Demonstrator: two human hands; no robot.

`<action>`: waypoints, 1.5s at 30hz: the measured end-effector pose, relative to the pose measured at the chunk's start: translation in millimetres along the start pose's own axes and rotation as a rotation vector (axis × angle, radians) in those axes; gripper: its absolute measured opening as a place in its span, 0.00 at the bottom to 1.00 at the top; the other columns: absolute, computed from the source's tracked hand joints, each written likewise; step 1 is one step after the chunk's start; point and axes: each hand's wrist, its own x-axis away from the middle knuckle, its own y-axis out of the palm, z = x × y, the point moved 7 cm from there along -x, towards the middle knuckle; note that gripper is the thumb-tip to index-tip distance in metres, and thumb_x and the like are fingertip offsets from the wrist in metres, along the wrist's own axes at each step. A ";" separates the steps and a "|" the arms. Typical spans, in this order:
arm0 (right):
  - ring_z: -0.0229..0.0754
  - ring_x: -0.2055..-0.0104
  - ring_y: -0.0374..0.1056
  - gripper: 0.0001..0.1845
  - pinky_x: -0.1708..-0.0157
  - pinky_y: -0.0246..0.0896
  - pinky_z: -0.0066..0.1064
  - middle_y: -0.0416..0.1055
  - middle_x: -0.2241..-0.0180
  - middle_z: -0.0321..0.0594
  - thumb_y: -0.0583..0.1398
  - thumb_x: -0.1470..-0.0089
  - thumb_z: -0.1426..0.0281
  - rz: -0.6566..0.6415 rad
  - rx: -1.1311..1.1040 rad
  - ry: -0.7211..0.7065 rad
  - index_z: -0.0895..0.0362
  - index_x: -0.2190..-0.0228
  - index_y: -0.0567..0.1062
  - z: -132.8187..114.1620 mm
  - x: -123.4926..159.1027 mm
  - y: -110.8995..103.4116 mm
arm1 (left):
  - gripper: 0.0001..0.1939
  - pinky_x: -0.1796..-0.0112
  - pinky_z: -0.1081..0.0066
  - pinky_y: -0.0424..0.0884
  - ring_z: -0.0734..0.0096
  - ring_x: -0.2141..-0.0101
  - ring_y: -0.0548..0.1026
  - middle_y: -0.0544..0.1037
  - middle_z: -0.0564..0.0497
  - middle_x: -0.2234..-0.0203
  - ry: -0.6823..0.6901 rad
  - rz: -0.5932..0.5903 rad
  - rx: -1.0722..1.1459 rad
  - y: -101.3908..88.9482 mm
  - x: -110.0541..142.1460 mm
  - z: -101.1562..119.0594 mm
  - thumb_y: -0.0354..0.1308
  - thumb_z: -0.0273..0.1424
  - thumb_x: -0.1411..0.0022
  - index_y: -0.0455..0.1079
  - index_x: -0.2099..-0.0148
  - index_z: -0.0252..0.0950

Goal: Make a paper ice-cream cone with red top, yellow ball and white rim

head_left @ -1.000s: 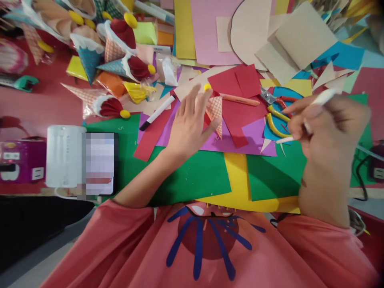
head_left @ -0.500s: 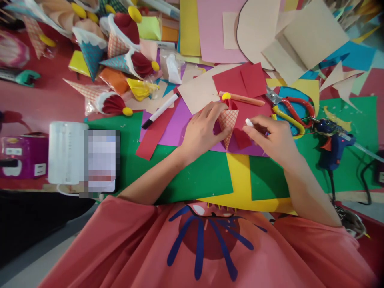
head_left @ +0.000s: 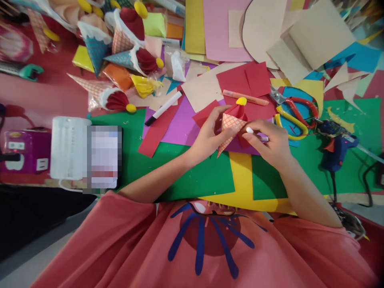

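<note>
My left hand (head_left: 210, 134) is closed on a paper ice cream cone (head_left: 230, 123) with an orange-and-white check. Folded red paper (head_left: 235, 112) fills its mouth, and a yellow ball (head_left: 241, 101) sits on top. Between the thumb and fingers of my right hand (head_left: 271, 142) is a thin white roll (head_left: 249, 130), which looks like soft clay. One end of it points at the cone's upper right edge; whether they touch I cannot tell. Part of the roll is hidden by my fingers.
Scissors (head_left: 292, 110) lie right of my hands, beside a blue glue gun (head_left: 339, 148). A marker (head_left: 164, 108) rests on coloured paper to the left. Several paper cones (head_left: 94, 44) crowd the back left. A phone (head_left: 103, 158) stands at the left, against a white box (head_left: 68, 148).
My left hand has taken hold of the cone, lifting and tilting it. My right hand has come in from the far right with the white roll, uncovering the glue gun.
</note>
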 end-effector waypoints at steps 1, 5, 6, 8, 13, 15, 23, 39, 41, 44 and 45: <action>0.35 0.75 0.67 0.03 0.76 0.60 0.27 0.74 0.74 0.33 0.61 0.42 0.68 0.016 0.007 0.008 0.53 0.68 0.74 1.0 0.9 -0.2 | 0.22 0.48 0.64 0.68 0.63 0.50 0.73 0.74 0.49 0.52 -0.025 0.017 0.048 1.3 1.2 -2.4 0.61 0.39 0.41 0.62 0.46 0.40; 0.32 0.81 0.59 0.03 0.81 0.53 0.26 0.70 0.79 0.30 0.63 0.44 0.67 0.106 0.038 0.095 0.53 0.68 0.74 8.3 4.3 -4.8 | 0.20 0.47 0.64 0.68 0.63 0.49 0.74 0.75 0.50 0.53 -0.108 0.079 0.233 4.2 3.9 -8.8 0.60 0.35 0.44 0.63 0.49 0.39; 0.31 0.81 0.59 0.03 0.81 0.53 0.27 0.70 0.79 0.30 0.63 0.44 0.67 0.121 0.044 0.105 0.53 0.68 0.74 9.0 4.8 -5.6 | 0.19 0.47 0.63 0.68 0.61 0.48 0.74 0.76 0.50 0.53 -0.139 0.084 0.272 5.0 4.1 -9.7 0.60 0.35 0.44 0.64 0.50 0.39; 0.32 0.80 0.60 0.03 0.80 0.54 0.27 0.72 0.77 0.32 0.63 0.45 0.67 0.134 0.052 0.107 0.52 0.68 0.74 8.9 5.1 -6.3 | 0.16 0.47 0.60 0.69 0.58 0.48 0.74 0.77 0.48 0.57 -0.208 0.082 0.341 7.1 4.3 -11.0 0.59 0.36 0.44 0.65 0.54 0.37; 0.35 0.77 0.62 0.04 0.77 0.57 0.30 0.73 0.73 0.35 0.63 0.46 0.68 0.118 0.039 0.073 0.52 0.66 0.75 5.6 4.9 -4.8 | 0.14 0.50 0.60 0.72 0.58 0.50 0.77 0.80 0.48 0.62 -0.264 0.094 0.442 7.8 3.3 -10.0 0.59 0.38 0.42 0.63 0.57 0.37; 0.35 0.77 0.61 0.05 0.76 0.58 0.30 0.72 0.72 0.35 0.61 0.47 0.70 0.097 0.047 0.053 0.52 0.65 0.75 4.1 4.5 -3.6 | 0.16 0.54 0.62 0.74 0.59 0.52 0.78 0.79 0.50 0.62 -0.260 0.108 0.436 5.9 3.0 -10.5 0.60 0.38 0.44 0.63 0.56 0.39; 0.35 0.76 0.59 0.07 0.76 0.54 0.30 0.65 0.76 0.33 0.56 0.52 0.78 0.010 -0.073 0.054 0.55 0.75 0.69 3.6 1.9 0.9 | 0.24 0.70 0.75 0.71 0.69 0.63 0.79 0.77 0.51 0.63 -0.270 0.114 0.271 -1.0 5.9 -8.4 0.59 0.42 0.44 0.59 0.49 0.39; 0.39 0.68 0.70 0.07 0.68 0.66 0.34 0.75 0.69 0.37 0.61 0.42 0.61 0.185 -0.096 0.101 0.51 0.66 0.75 4.3 11.6 -0.4 | 0.19 0.54 0.66 0.70 0.67 0.56 0.76 0.75 0.53 0.59 -0.286 0.076 0.367 7.3 10.8 -15.3 0.59 0.41 0.43 0.60 0.52 0.42; 0.41 0.66 0.72 0.07 0.67 0.69 0.35 0.77 0.67 0.38 0.61 0.42 0.62 0.215 -0.086 0.093 0.50 0.64 0.76 3.0 13.4 0.3 | 0.19 0.55 0.67 0.71 0.68 0.58 0.76 0.75 0.54 0.61 -0.318 0.079 0.377 8.0 12.0 -17.0 0.59 0.40 0.44 0.59 0.52 0.43; 0.41 0.65 0.74 0.08 0.66 0.71 0.35 0.78 0.63 0.39 0.61 0.42 0.64 0.269 -0.115 0.108 0.49 0.59 0.77 4.6 17.7 0.8 | 0.22 0.57 0.68 0.71 0.70 0.62 0.75 0.75 0.55 0.63 -0.323 0.084 0.371 7.6 13.0 -17.1 0.60 0.37 0.47 0.58 0.51 0.42; 0.41 0.65 0.74 0.08 0.67 0.71 0.34 0.78 0.63 0.39 0.62 0.42 0.64 0.286 -0.127 0.116 0.48 0.59 0.77 5.6 19.1 0.9 | 0.23 0.58 0.68 0.71 0.70 0.62 0.75 0.74 0.55 0.63 -0.317 0.083 0.374 7.6 13.1 -16.8 0.60 0.37 0.48 0.58 0.51 0.42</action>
